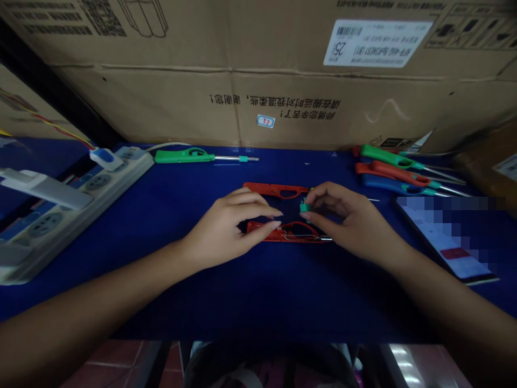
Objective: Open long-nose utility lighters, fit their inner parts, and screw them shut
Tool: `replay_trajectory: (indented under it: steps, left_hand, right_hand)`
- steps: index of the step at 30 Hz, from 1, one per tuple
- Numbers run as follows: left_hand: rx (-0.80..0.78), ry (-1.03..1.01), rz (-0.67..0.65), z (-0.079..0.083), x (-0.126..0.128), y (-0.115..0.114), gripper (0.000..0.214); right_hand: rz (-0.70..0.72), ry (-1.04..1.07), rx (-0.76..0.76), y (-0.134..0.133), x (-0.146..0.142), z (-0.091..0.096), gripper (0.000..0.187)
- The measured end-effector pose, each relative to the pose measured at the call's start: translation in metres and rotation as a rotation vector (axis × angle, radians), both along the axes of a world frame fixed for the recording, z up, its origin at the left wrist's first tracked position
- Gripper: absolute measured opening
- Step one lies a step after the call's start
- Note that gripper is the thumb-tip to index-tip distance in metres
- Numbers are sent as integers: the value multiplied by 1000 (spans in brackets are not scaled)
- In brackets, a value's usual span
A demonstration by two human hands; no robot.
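Note:
My right hand (343,221) pinches a small green plastic part (305,207), its little prongs pointing up, between thumb and fingers. Its thumb hangs over the metal tube end of an opened red lighter half (301,233), which lies with thin wires and inner parts showing. My left hand (234,223) has thumb and forefinger slightly apart with nothing seen between them, and partly covers the handle end of that half. Just beyond lies the other red shell half (274,189), its right end hidden behind my right fingers.
A green long-necked lighter (183,156) lies at the back. Several more lighters (404,175) are piled back right, near a phone (448,242). On the left runs a power strip (76,215) with plugs. A cardboard box (173,102) walls off the blue table's (250,302) rear.

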State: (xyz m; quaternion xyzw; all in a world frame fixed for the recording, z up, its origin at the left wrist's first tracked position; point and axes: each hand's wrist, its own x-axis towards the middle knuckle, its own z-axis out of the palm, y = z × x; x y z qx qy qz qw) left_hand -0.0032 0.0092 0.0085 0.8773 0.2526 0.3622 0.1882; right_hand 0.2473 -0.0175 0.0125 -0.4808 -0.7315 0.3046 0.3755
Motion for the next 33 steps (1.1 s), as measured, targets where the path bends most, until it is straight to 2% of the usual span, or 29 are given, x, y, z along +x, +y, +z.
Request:
replay_trajectory:
  steps: [6,10,15,21,26,28,33]
  left_hand:
    - [-50,-61,-34,-3,10,-6,25]
    - [-121,-67,-15,-3,13,-9,15]
    - [-203,-128,14,-5,14,-10,5]
    - [-270,-148,77,-8,13,-9,3]
    - [-254,-127,124,-7,11,-8,6]
    - [-230,-84,102,-6,11,-8,7]
    - [-135,-9,69,-4,11,-9,12]
  right_hand:
    - [36,199,-79,-13,-18,7,18]
    - [74,236,-105,-15,-21,8,17]
    - [77,189,-40,-13,-21,5,14]
    - [3,22,136,-14,-18,3,11]
    - [-48,-26,107,-11,-16,4,10]
    - [0,-60,145,-10,-16,3,14]
    - [209,-237,361,-12,-15,-2,26]
